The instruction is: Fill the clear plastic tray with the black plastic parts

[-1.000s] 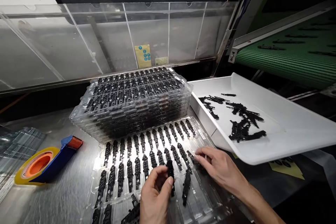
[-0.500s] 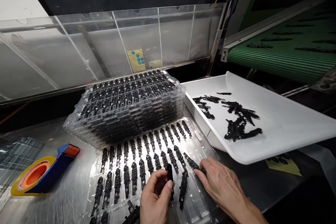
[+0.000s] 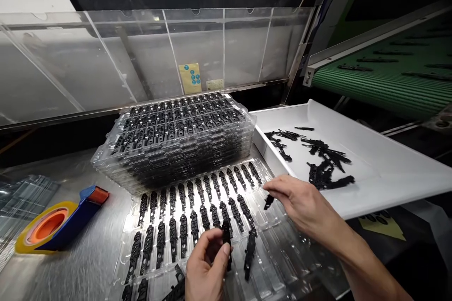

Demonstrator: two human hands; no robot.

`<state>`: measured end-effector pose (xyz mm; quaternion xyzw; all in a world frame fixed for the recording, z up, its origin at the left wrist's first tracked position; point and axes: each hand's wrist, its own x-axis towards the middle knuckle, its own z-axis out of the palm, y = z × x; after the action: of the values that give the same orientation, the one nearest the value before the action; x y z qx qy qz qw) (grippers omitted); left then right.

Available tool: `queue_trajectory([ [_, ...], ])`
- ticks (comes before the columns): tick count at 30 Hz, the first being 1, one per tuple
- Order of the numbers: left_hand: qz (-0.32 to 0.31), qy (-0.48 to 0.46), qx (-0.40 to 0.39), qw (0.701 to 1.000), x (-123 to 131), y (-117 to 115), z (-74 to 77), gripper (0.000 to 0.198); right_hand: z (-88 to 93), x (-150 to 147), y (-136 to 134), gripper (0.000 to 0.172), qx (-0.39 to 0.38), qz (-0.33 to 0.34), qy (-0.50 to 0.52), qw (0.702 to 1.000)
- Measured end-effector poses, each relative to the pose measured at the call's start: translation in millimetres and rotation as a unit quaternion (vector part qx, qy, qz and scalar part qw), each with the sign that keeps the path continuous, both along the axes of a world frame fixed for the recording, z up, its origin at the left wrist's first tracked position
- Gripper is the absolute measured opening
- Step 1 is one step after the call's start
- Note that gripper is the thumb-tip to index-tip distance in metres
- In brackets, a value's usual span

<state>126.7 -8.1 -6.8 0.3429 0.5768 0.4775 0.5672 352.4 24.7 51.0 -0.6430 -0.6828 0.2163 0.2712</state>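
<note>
A clear blister tray (image 3: 278, 225) of black plastic parts lies on a steel surface (image 3: 88, 268). The left hand (image 3: 206, 270), at 6 o'clock, pinches 1 black part (image 3: 226, 240) upright above the tray's near rows. The right hand (image 3: 300, 204), at 4 o'clock, grips a second small part (image 3: 268, 202) between its fingertips over the tray's right edge. A stack of filled trays (image 3: 180, 136) stands at 12 o'clock; a white bin (image 3: 388, 169) of loose parts sits at 2 o'clock, a tape dispenser (image 3: 56, 221) at 9 o'clock.
</note>
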Motion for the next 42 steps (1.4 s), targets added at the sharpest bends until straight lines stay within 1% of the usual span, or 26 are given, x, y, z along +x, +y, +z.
queue_trajectory([
  [3,0.004,-0.007,0.0,1.0,-4,-2,-1.5,0.044,-8.8,-3,26,0.028,-0.093,0.039,-0.013,0.995],
  [5,0.008,-0.013,-0.003,1.0,-6,-4,-4.4,0.044,-20.6,-6,40,0.027,-0.127,0.06,-0.013,0.99],
  [6,0.011,-0.015,-0.005,1.0,-8,-5,-6.1,0.044,-27.0,-7,45,0.025,-0.131,0.067,-0.015,0.989],
  [9,0.018,-0.014,-0.011,1.0,-10,-6,-10.3,0.045,-44.7,-7,50,0.025,-0.115,0.066,-0.024,0.991],
  [12,0.016,-0.011,-0.01,1.0,-9,-4,-11.2,0.045,-56.5,-4,45,0.028,-0.083,0.054,-0.033,0.995],
  [17,-0.003,0.005,0.003,1.0,-4,-2,-6.5,0.046,-65.9,-4,31,0.018,-0.041,0.069,-0.047,0.996],
  [24,0.001,0.016,0.005,1.0,1,-3,0.3,0.047,-77.3,-4,27,0.021,0.019,0.076,-0.069,0.995],
  [26,-0.002,0.016,0.006,1.0,1,-3,0.7,0.047,-75.4,-4,24,0.021,0.032,0.07,-0.07,0.995],
  [28,-0.007,0.021,0.013,1.0,2,-2,-0.3,0.045,-68.4,-7,15,0.022,0.041,0.062,-0.057,0.996],
  [29,-0.013,0.027,0.02,0.999,2,-2,-1.2,0.043,-63.2,-9,9,0.023,0.039,0.054,-0.034,0.997],
  [31,-0.039,0.043,0.042,0.997,6,-1,-3.9,0.037,-51.2,-14,-8,0.026,0.009,0.026,0.043,0.999],
  [32,-0.064,0.051,0.061,0.995,9,-1,-5.3,0.032,-45.5,-17,-16,0.027,-0.017,0.012,0.087,0.996],
  [34,-0.137,0.065,0.116,0.982,18,-1,-7.2,0.024,-36.6,-21,-33,0.028,-0.066,0.005,0.157,0.985],
  [36,-0.206,0.075,0.167,0.961,27,0,-6.7,0.02,-32.1,-23,-45,0.022,-0.089,0.019,0.197,0.976],
  [37,-0.228,0.078,0.178,0.954,32,1,-5.3,0.02,-31.3,-23,-49,0.019,-0.091,0.017,0.216,0.972],
  [38,-0.238,0.082,0.18,0.951,36,3,-3.2,0.019,-30.8,-23,-51,0.017,-0.09,0.003,0.236,0.968],
  [40,-0.232,0.09,0.172,0.953,43,5,1.4,0.016,-29.5,-20,-50,0.016,-0.073,-0.043,0.26,0.962],
  [42,-0.212,0.118,0.182,0.953,47,7,3.9,0.015,-25.5,-16,-42,0.018,-0.026,-0.069,0.232,0.97],
])
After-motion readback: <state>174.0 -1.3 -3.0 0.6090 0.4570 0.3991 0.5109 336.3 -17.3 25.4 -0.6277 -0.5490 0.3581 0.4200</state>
